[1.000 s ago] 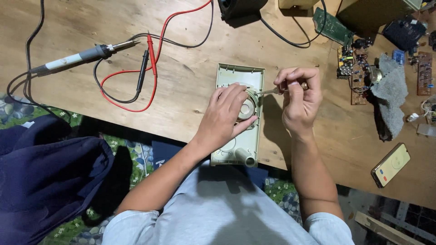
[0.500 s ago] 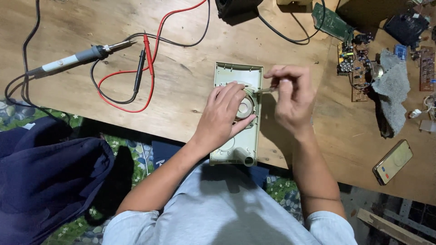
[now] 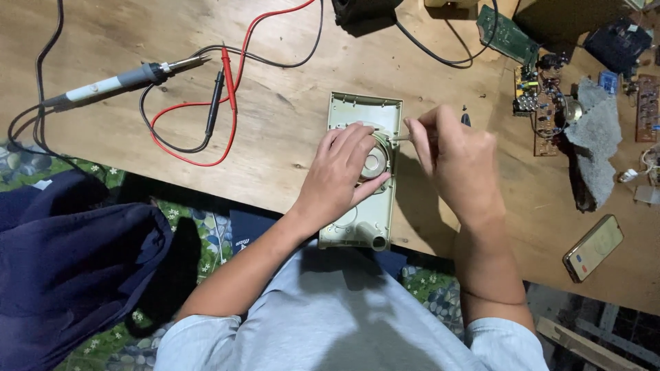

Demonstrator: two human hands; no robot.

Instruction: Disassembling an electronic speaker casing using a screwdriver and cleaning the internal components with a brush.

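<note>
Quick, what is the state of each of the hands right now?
Left hand: open, fingers resting on the round speaker in the pale green casing.
Right hand: closed, pinching a thin metal tool.

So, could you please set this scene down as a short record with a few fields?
Surface: wooden table
Left hand: rests on the round speaker inside the pale green plastic casing
Right hand: pinches a thin metal tool, tip at the speaker's rim
Far left: soldering iron, red and black test leads
Far right: circuit boards, phone
</note>
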